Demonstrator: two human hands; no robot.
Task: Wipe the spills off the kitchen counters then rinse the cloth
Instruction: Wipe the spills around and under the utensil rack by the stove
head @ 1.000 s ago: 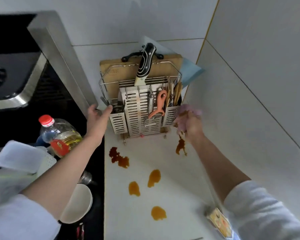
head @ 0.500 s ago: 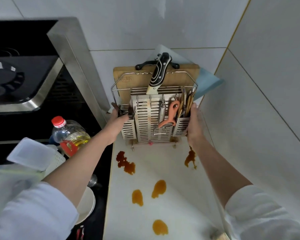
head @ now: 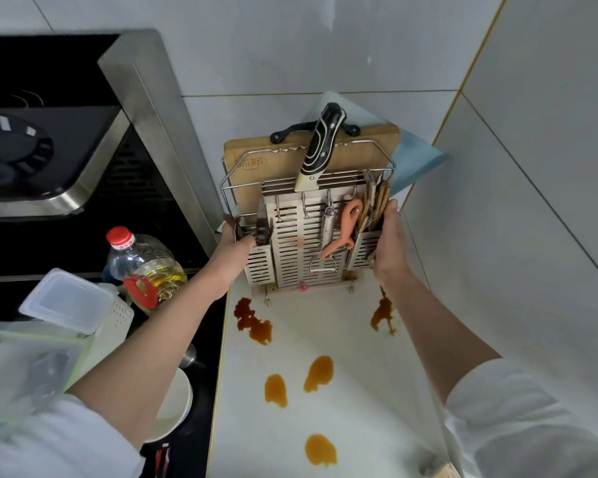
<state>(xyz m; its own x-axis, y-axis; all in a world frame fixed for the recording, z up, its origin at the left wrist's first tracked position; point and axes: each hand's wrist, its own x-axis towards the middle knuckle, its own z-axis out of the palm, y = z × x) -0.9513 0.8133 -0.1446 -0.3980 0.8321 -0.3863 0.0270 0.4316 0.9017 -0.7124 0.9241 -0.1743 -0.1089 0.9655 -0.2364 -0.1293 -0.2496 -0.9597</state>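
Nearest the camera, an amber-brown liquid spill (head: 320, 450) lay on the white kitchen counter (head: 359, 408) close to its near edge. A small blurred object (head: 432, 468) sat at the near right corner; its identity could not be determined. Further in, two more amber puddles (head: 276, 390) (head: 318, 373) lay side by side at mid-counter. Beyond them, a darker brown spill (head: 253, 321) lay by the left edge, and a narrow brown streak (head: 382, 313) lay by the right edge. The wiping cloth could not be located in the view.

Off the left edge, a white bowl (head: 171, 405), a clear lidded plastic container (head: 66, 300) and a clear oil bottle with a red cap (head: 142, 267) stood over the dark hob.

At the far end of the counter stood a slotted stainless-steel utensil rack (head: 304, 243). The left hand (head: 230, 253) gripped the rack's left compartment, fingers hooked over its rim. The right hand (head: 389, 243) pressed flat against the rack's right side, fingers straight. The rack carried an orange peeler (head: 347, 224), a black-and-white handled knife (head: 320, 146) and a wooden chopping board (head: 359, 157), with a pale blue board (head: 413, 160) behind, against the tiled wall
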